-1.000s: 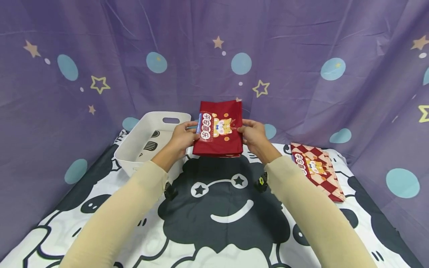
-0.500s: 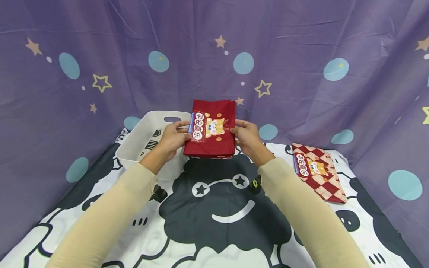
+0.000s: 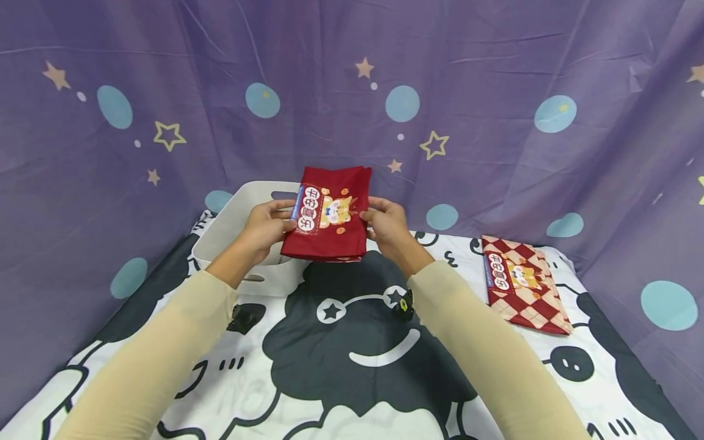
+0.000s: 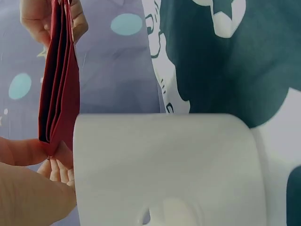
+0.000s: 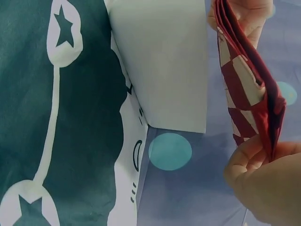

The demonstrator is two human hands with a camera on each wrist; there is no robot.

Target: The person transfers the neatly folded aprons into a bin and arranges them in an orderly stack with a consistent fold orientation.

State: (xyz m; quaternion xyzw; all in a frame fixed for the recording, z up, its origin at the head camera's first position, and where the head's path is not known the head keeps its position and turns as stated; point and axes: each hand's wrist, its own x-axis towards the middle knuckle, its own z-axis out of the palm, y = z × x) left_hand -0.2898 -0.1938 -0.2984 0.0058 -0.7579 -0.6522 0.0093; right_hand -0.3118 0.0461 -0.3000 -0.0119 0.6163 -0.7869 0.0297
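A folded red cloth (image 3: 330,214) with a cartoon animal and white lettering hangs in the air between my hands. My left hand (image 3: 264,227) pinches its left edge, thumb in front. On the opposite edge my right hand (image 3: 388,227) pinches it the same way. From the wrists its stacked layers show, and the right wrist view reveals a red and cream checked underside (image 5: 237,84). Behind and below the left hand stands a white plastic basket (image 3: 269,284) with slotted handles. The cloth covers part of the basket's right side, and the basket's inside is mostly hidden.
A second folded cloth (image 3: 528,287), checked red and cream with the same print, lies at the right of the bed-like surface. A black and white cartoon sheet (image 3: 374,385) covers that surface. Behind it hangs a purple curtain (image 3: 341,91) with stars and dots.
Both hands have carried the red cloth leftward, from right of the basket to over its right side. The basket and the checked cloth have stayed put.
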